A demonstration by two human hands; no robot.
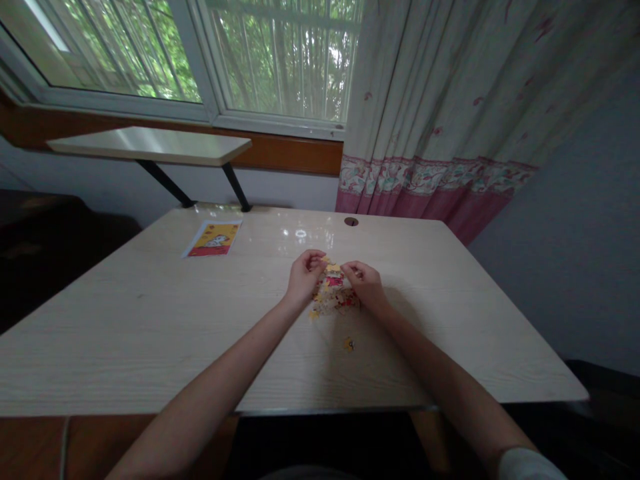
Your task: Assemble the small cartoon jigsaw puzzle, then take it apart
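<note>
Both hands meet over a small heap of yellow and red jigsaw pieces (334,298) in the middle of the pale wooden table (150,333). My left hand (305,274) is curled, pinching a small yellow piece (326,259) at its fingertips. My right hand (364,280) is curled too, with its fingertips pinched on a yellow piece (334,268) just above the heap. One loose yellow piece (349,344) lies alone on the table, nearer to me than the heap.
A yellow and red picture card (212,239) lies flat at the far left of the table. A round cable hole (351,221) sits near the far edge. Behind are a wall shelf (150,145), a window and a floral curtain (450,113).
</note>
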